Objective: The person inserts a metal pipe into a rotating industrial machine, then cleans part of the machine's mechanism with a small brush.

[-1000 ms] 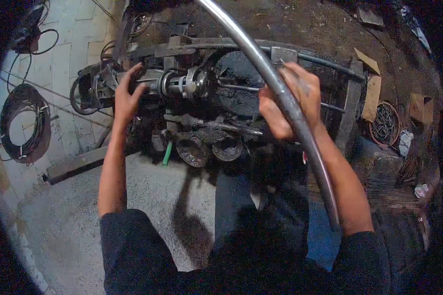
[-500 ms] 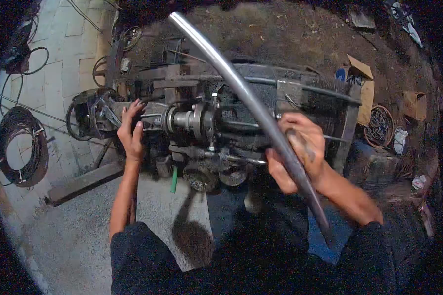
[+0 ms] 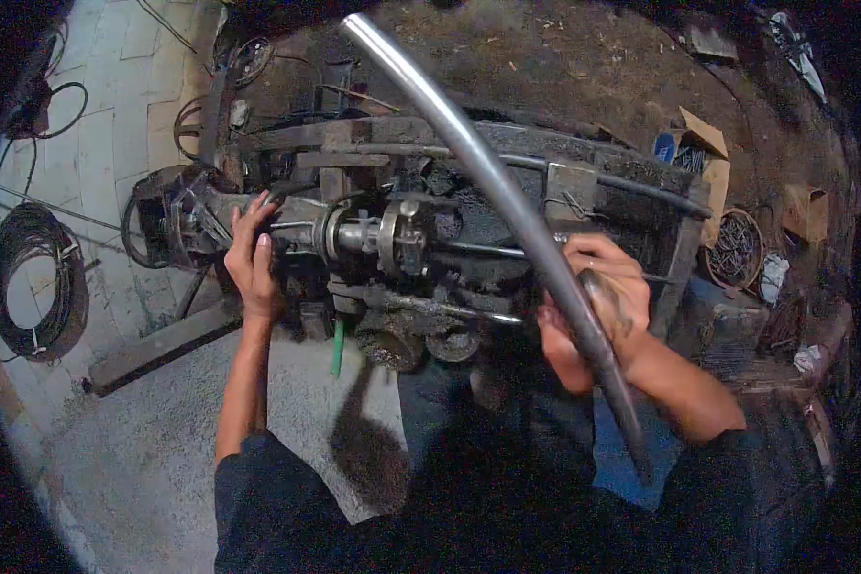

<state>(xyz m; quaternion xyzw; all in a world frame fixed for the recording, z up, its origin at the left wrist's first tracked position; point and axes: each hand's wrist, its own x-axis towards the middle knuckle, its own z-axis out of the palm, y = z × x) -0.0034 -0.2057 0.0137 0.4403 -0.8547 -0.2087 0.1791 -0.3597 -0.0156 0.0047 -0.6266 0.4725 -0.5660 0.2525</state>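
My left hand (image 3: 252, 263) has its fingers stretched out and lies against the left part of a greasy metal machine (image 3: 301, 212). A round chuck-like head (image 3: 397, 236) sits in the machine's middle, right of that hand. My right hand (image 3: 612, 297) is curled at the machine's right side, near the end of a thin shiny rod (image 3: 483, 250). A long, smooth metal bar (image 3: 493, 177) slants across the view, closer to me, and passes in front of the right hand. It hides part of the fingers, so what they grip cannot be made out.
A cable coil (image 3: 35, 277) lies on the left floor near a long beam (image 3: 167, 346). Something green (image 3: 338, 346) hangs below the machine. At right are an open carton (image 3: 713, 182), a round basket of metal pieces (image 3: 734, 247) and a smaller box (image 3: 805, 212).
The chuck-like head has turned; its bolts show in different places. My right hand has shifted slightly right, and the long bar appears a little further right. My left hand stays at the machine.
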